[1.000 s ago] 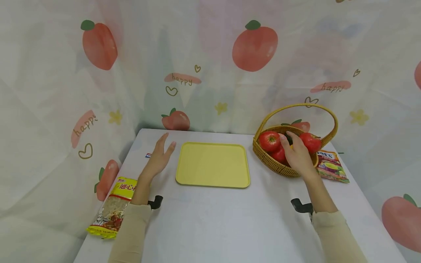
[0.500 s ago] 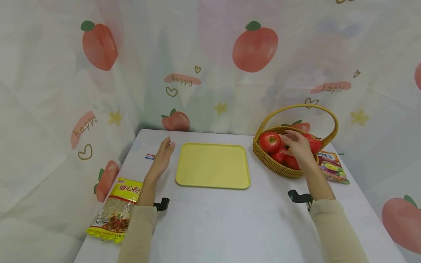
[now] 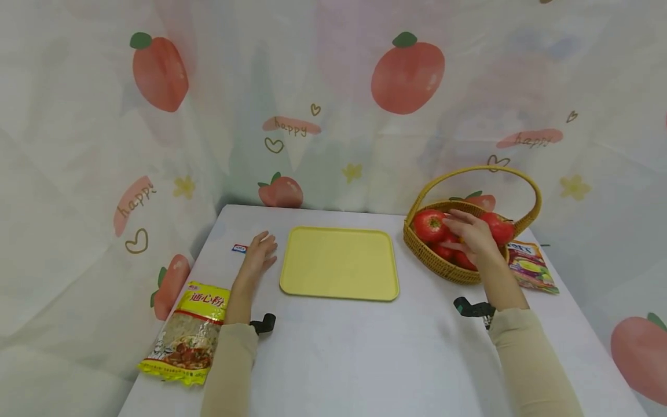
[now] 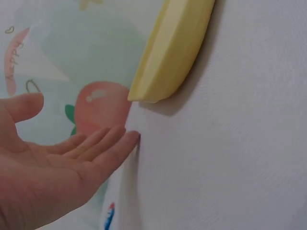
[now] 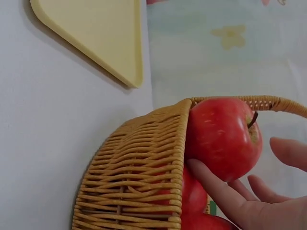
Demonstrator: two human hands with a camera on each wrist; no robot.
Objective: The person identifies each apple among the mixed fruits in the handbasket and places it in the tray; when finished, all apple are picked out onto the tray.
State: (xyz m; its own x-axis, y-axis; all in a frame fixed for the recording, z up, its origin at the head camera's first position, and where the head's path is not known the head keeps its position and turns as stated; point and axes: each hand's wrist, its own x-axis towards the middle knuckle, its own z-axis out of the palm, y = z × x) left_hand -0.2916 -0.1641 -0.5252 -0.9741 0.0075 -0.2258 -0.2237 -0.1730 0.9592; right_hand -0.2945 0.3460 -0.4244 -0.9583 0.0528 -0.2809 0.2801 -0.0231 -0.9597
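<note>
A white surface (image 3: 359, 359) stands against hangings (image 3: 323, 63) printed with fruit and "happy". At its far right, red apples (image 3: 429, 225) sit in a wicker basket (image 3: 435, 267), the person's spread right grip (image 3: 473, 234) among them, grasping nothing. The relaxed left grip (image 3: 256, 258), released too, is beside a yellow tray (image 3: 339, 263).

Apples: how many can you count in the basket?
4 visible, all in the wicker basket: one apple at the left, one at the right, a third low in front, a fourth beside it. The right hand blocks part, so more may be hidden.
</note>
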